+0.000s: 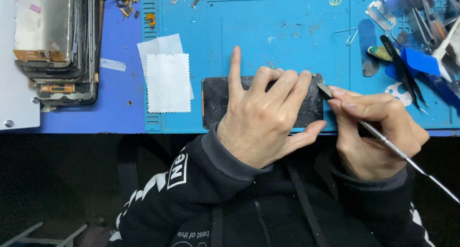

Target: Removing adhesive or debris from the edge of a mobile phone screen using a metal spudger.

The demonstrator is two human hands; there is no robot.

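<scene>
A black phone with a cracked screen point(215, 101) lies flat on the blue work mat point(282, 41) near the table's front edge. My left hand point(263, 117) presses down on the phone, its fingers curled over the far edge and the index finger stretched out. My right hand point(378, 132) grips a thin metal pry tool point(397, 151) like a pen. The tool's flat tip touches the phone's upper right corner point(322, 88). My left hand hides most of the phone's middle.
A white cloth point(167, 82) lies left of the phone. A stack of phone screens point(57, 41) stands at far left. Black tweezers point(402, 67), blue picks and metal tools crowd the right side. Small parts lie along the mat's top edge.
</scene>
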